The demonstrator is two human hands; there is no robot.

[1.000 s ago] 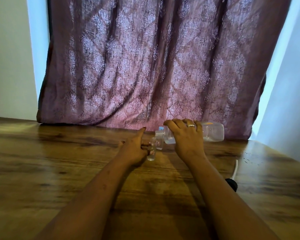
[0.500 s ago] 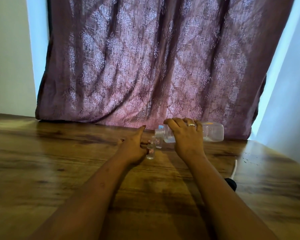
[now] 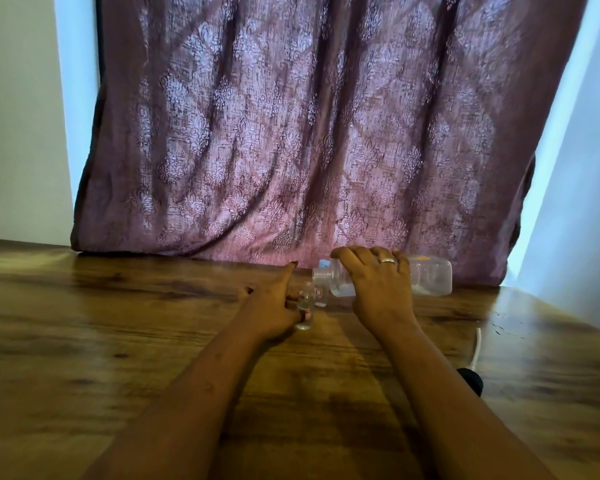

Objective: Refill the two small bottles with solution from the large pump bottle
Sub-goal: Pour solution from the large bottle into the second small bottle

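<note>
Pouring step barely altered over last second: large pump bottle [image 3: 430,277] stayed tipped near level above desk [image 3: 118,323], mouth pointing left over small bottle [image 3: 305,315]. Right hand [image 3: 381,289] lay over large pump bottle, fingers curled round it. Left hand [image 3: 274,306] pinched small bottle, roughly upright, base at desk. Second small bottle [image 3: 321,297] seemed to stand just behind first; outline unclear. Flow too faint to see. Judged: first fill unfinished, second not begun.
</note>
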